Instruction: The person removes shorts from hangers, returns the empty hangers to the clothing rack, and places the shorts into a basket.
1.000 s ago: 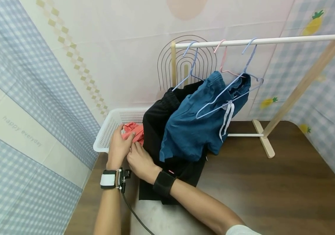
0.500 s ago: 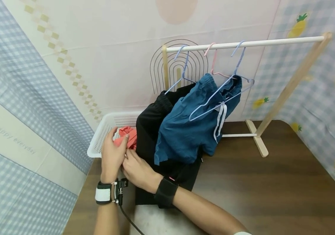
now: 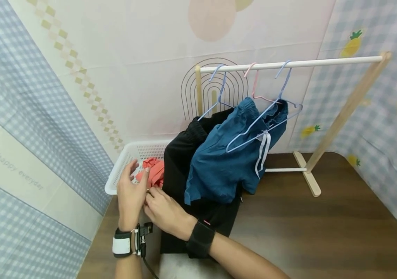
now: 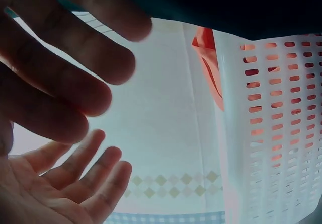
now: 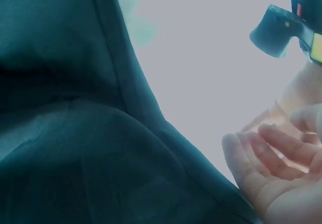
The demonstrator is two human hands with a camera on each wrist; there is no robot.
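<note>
Both hands meet at the basket (image 3: 123, 164) rim, beside the red cloth (image 3: 153, 172) lying inside it. Left hand (image 3: 131, 192) is open, fingers loose (touching nothing I can see). Right hand (image 3: 163, 209) has relaxed fingers, empty too.

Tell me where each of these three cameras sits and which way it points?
Head: worn on the head, looking down at the white perforated plastic basket, left hand and right hand.
Left wrist: low beside the basket, facing its wall; both hands' fingers show.
Right wrist: under dark teal cloth; curled fingers show.
Shared: head and left-wrist views both show the coral-red garment.
</note>
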